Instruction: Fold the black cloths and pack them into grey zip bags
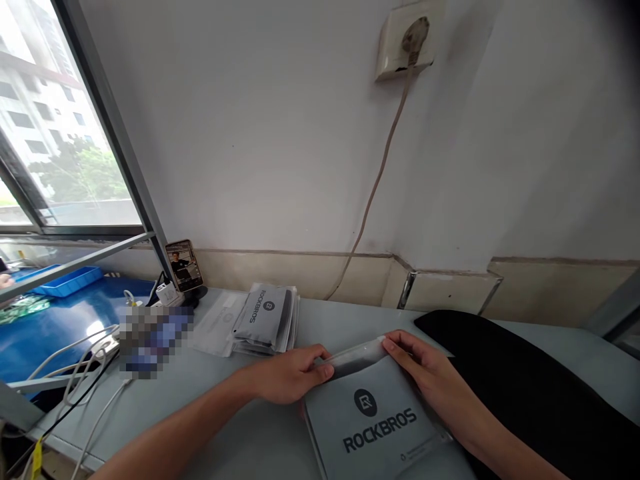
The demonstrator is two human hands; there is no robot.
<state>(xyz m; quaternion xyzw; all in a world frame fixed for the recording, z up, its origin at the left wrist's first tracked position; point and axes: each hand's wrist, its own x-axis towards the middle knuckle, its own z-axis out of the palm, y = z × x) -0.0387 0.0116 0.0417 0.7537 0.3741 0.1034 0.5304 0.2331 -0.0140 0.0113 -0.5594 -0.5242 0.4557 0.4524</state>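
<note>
Head view, tabletop: pale grey-blue tabletop (235, 430), its back edge along a pale wall (260, 140) with a beige tiled base.
Window side: a window (75, 167) behind a grey metal frame (117, 143); beyond the tabletop's left edge, a blue surface (60, 317) carries a blue tray (75, 281).
Wall socket: high up, with a plug and a beige cable (379, 177) running down behind the tabletop's back edge.
Back left part: a propped phone (185, 265), a flat clear bag (213, 323) and a stack of packed bags (265, 317).
Right part: black fabric (530, 393), reaching toward the back edge.
Left hand: the left hand (290, 375) comes in from the lower left, palm down, fingers pinching the bag's top edge at its left end.
Right hand: the right hand (425, 365) reaches in from the lower right, fingers pinching the top edge's right corner.
ROCKBROS bag: the ROCKBROS bag (383, 423) is at the near middle of the tabletop, slanted; grey, dark logo and lettering, clear strip along the top, lower end out of view.
</note>
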